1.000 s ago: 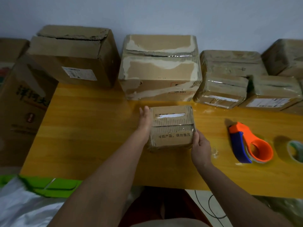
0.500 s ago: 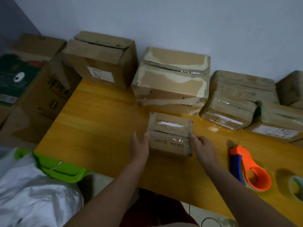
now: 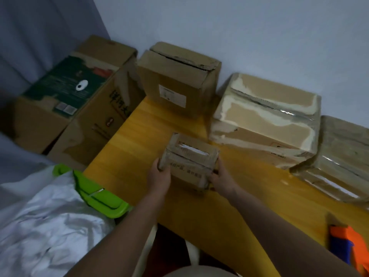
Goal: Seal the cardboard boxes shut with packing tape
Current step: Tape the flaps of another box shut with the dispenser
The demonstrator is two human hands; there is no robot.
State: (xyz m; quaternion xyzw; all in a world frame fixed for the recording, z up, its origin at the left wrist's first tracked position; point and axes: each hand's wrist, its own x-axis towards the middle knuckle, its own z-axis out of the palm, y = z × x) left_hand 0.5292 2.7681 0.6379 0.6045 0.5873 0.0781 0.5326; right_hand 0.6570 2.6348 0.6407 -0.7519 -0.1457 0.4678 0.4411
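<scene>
Both hands — left hand (image 3: 159, 176), right hand (image 3: 220, 179) — fingers gripping taped, creased small cardboard box (image 3: 189, 162).

Small box (image 3: 189, 162) on table (image 3: 137, 148), between left hand (image 3: 160, 176) and right hand (image 3: 220, 179); three larger boxes in row behind; tape dispenser (image 3: 353, 246) near right; two boxes beside table, left

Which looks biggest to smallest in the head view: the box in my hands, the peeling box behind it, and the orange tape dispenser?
1. Peeling box, largest.
2. Held box.
3. Tape dispenser, smallest, though the frame edge cuts it off, so unsure.
</scene>
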